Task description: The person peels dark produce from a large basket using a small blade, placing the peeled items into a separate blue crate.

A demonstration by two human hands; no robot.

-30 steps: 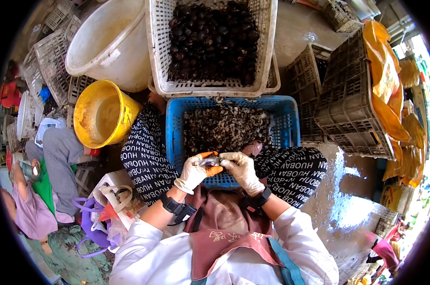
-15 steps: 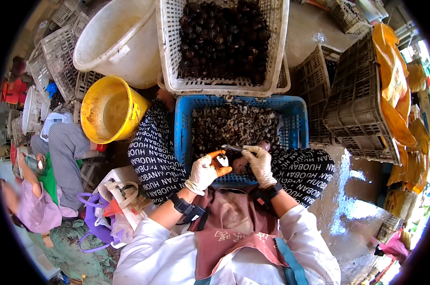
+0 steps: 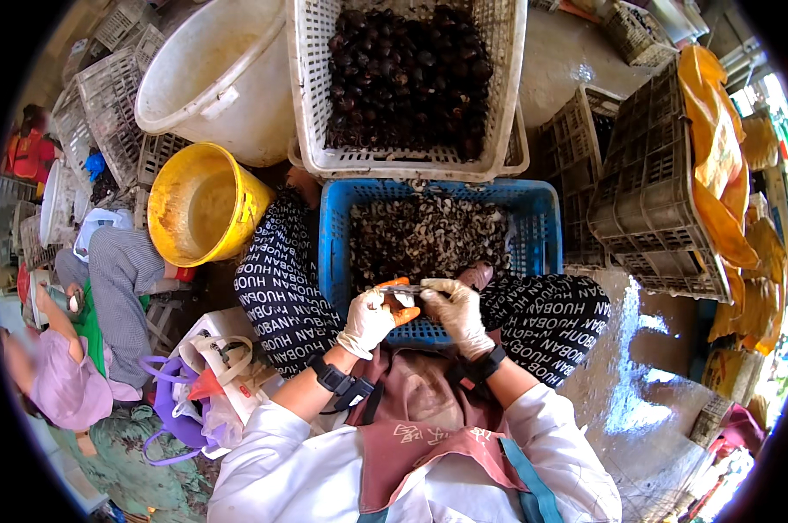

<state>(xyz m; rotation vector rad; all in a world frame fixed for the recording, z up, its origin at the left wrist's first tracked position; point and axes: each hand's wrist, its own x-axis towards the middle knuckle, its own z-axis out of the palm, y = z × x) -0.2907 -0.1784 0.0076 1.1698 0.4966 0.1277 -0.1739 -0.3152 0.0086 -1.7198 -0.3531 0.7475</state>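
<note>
My left hand, in a pale glove with orange covers on the fingertips, is closed on a water chestnut whose white flesh shows. A thin peeling knife lies across the water chestnut, and my gloved right hand is closed on its other end. Both hands meet over the near edge of a blue plastic basket. Dark and white peelings cover the basket's bottom. Beyond it stands a white crate holding a heap of dark, round water chestnuts.
A yellow bucket and a big whitish tub stand to the left. Purple and white bags lie by my left leg. Stacked grey crates with an orange sheet rise at right. Another person sits at far left.
My right hand has turned and come closer to my left hand. The knife blade has moved from above the water chestnut down across it.
</note>
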